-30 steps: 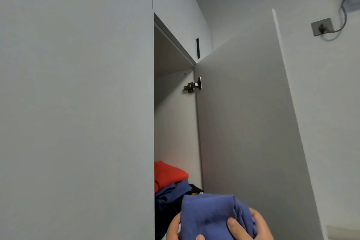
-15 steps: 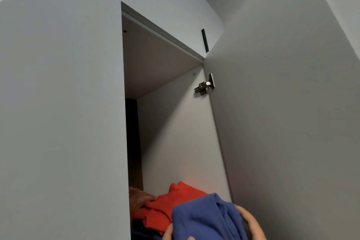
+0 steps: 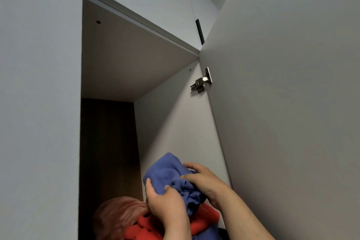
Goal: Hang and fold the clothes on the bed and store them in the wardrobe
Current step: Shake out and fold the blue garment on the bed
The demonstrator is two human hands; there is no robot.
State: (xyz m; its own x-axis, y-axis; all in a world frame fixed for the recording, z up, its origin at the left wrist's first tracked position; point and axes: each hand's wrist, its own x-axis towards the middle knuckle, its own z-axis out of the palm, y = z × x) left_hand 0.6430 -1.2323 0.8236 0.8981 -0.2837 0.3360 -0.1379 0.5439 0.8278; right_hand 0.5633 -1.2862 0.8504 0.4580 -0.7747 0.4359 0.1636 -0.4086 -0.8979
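Observation:
A folded blue garment [image 3: 165,171] is held up inside the open wardrobe compartment [image 3: 124,64], above a pile of clothes. My left hand [image 3: 165,206] grips its lower left side, thumb on the front. My right hand [image 3: 204,179] grips its right side, fingers curled over the cloth. Under it lie a red garment [image 3: 202,220] and a pale pink one [image 3: 116,216]. The bottom of the pile is cut off by the frame's lower edge.
The open wardrobe door [image 3: 282,103] stands close on the right, hung on a metal hinge [image 3: 200,84]. A shut grey door [image 3: 39,103] fills the left. The compartment's dark back panel [image 3: 107,142] and white side wall [image 3: 175,132] enclose the space above the pile.
The view has swung closer and up into the compartment. Both hands have lifted the blue garment higher, over the red one, and more of my forearms show.

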